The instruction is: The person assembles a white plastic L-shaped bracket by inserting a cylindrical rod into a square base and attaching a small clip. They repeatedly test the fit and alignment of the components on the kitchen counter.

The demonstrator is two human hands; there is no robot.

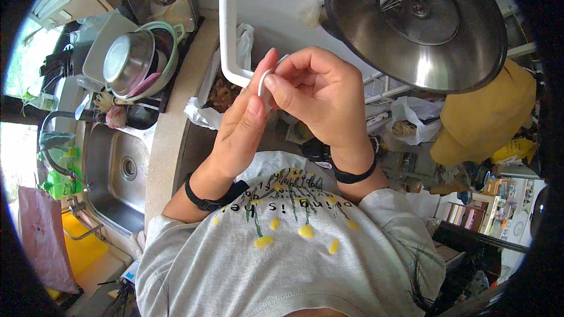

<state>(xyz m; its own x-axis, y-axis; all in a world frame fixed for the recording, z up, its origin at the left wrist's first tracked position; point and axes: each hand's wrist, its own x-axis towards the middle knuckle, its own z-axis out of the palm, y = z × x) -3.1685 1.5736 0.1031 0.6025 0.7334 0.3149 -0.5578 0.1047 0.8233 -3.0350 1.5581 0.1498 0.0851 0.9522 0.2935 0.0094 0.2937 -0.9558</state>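
A white L-shaped bar (228, 23), which looks like a wall-mount holder, rises upright in front of me, and its short lower arm runs into my hands. My left hand (232, 138) is closed around the bar's near end, thumb toward me. My right hand (329, 91) is beside it, with thumb and forefinger pinching a thin white curved edge (262, 84) at that same end. Whether this edge is a separate strip or part of the holder, I cannot make out. Fingers hide most of the joint. Both wrists wear black bands.
On the left counter (166, 141) are a steel sink (124, 164), a faucet (50, 120) and stacked bowls (126, 61). A large steel pan or lid (464, 53) hangs at the upper right. Below it are a tan cloth (484, 117) and a white plastic bag (414, 120).
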